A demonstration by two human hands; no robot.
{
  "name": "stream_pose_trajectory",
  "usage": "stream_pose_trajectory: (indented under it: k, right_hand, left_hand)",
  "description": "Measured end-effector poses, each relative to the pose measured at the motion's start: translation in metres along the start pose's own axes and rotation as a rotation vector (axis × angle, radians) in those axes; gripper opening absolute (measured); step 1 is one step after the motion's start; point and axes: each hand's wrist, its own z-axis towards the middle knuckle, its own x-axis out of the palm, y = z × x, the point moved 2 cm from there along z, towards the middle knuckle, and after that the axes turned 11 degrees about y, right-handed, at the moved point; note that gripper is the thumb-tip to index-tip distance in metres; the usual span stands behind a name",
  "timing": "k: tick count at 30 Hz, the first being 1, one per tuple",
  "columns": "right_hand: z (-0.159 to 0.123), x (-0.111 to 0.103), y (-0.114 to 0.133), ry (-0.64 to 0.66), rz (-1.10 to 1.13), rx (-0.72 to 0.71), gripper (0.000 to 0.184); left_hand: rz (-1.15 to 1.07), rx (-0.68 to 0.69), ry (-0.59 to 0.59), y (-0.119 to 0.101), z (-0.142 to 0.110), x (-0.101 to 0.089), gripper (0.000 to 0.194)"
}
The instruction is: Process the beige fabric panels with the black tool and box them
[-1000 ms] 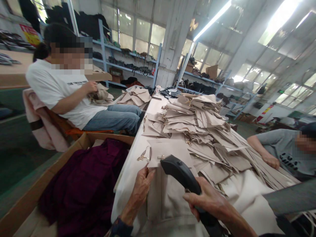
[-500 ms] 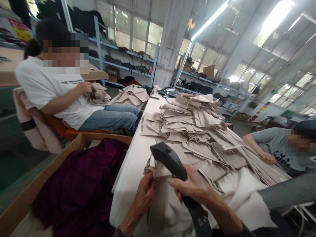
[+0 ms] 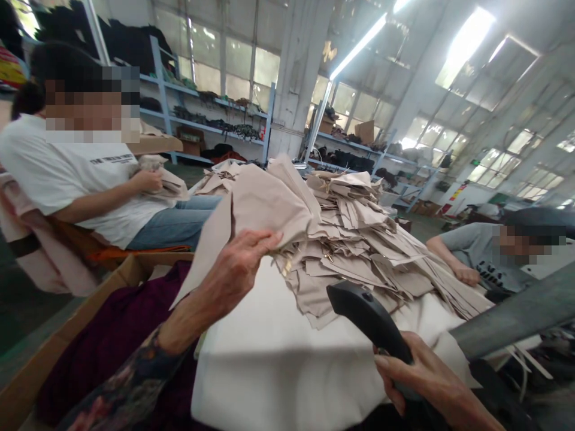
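Observation:
My left hand (image 3: 233, 263) reaches over the table's left side, thumb and fingers closed on a beige fabric piece (image 3: 269, 200). The piece is raised and fans out in front of the stack, hiding part of it. Lower right, my right hand (image 3: 417, 368) is wrapped around a black curved hand tool (image 3: 366, 311). The tool's blunt head points up and left, apart from the fabric; I cannot make out its exact kind. Just beyond both hands lies a tall, uneven stack of beige fabric pieces (image 3: 354, 239).
The white table (image 3: 278, 353) spreads below my hands. A cardboard box (image 3: 54, 347) with dark purple cloth (image 3: 103, 341) stands on the left. One person (image 3: 90, 185) sits left holding beige fabric; another (image 3: 476, 251) sits right. A grey metal bar (image 3: 516, 305) slants in from the right.
My left hand has moved up and forward from near the tool, raising the beige piece towards the stack. My right hand and the tool have moved right and down. The view has shifted right.

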Motion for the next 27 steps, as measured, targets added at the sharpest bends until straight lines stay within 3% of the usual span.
stream_pose_trajectory:
  k: [5,8,12,17,27]
  right_hand:
    - [-0.024,0.008,-0.026,0.017,0.019,0.046,0.030]
    - [-0.034,0.015,-0.035,0.009,0.049,0.111,0.027]
    - [-0.034,0.021,-0.048,0.017,0.142,0.192,0.022]
    - [-0.021,0.021,-0.053,0.013,0.179,0.233,0.025]
    - [0.046,0.022,-0.054,0.110,0.252,0.264,0.030]
  left_hand:
    - [0.235,0.037,0.527,-0.036,-0.054,0.116,0.049]
    - [0.230,0.010,0.578,-0.046,-0.090,0.155,0.049]
    - [0.144,-0.011,0.492,-0.037,-0.110,0.163,0.039]
    - [0.119,-0.017,0.466,-0.030,-0.108,0.162,0.039]
    - [0.110,-0.022,0.467,-0.031,-0.103,0.163,0.037]
